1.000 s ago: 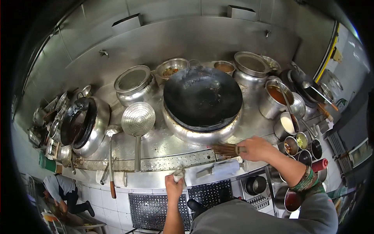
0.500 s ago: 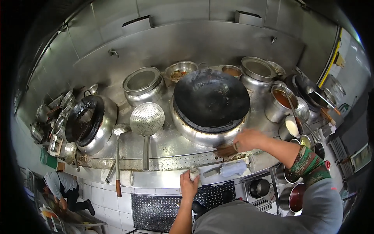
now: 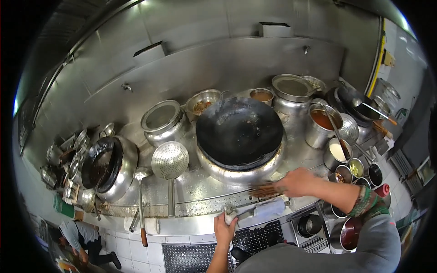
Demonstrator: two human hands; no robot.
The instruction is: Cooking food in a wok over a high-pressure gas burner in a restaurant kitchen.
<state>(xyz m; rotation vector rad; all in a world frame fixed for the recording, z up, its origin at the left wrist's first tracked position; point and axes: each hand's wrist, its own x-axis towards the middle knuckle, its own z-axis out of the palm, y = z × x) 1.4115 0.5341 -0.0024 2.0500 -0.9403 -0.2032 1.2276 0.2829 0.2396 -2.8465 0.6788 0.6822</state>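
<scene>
My right hand (image 3: 298, 183) is closed around a bamboo wok brush (image 3: 263, 190), a bundle of brown splints. The splints point left, over the perforated strip in front of the central burner. At the counter's front edge, my left hand (image 3: 223, 231) grips a crumpled whitish cloth (image 3: 231, 214). Right of that cloth, a flat metal blade (image 3: 246, 214) and a folded pale blue cloth (image 3: 268, 208) lie along the edge. A large black wok (image 3: 239, 132) sits on the burner, holding only a few small scraps. A perforated skimmer (image 3: 170, 160) and a ladle (image 3: 142, 207) rest left of it.
At the right stand a pot of reddish-brown liquid (image 3: 322, 119), a white-filled pot (image 3: 337, 151) and several small containers. A second wok (image 3: 102, 164) is on the left burner. Lidded pots line the back. A person (image 3: 84, 241) bends at the lower left.
The view has tilted, so the stove appears lower. My right hand and the brush have shifted right relative to the wok, showing more of the splints. My left hand stays on its cloth.
</scene>
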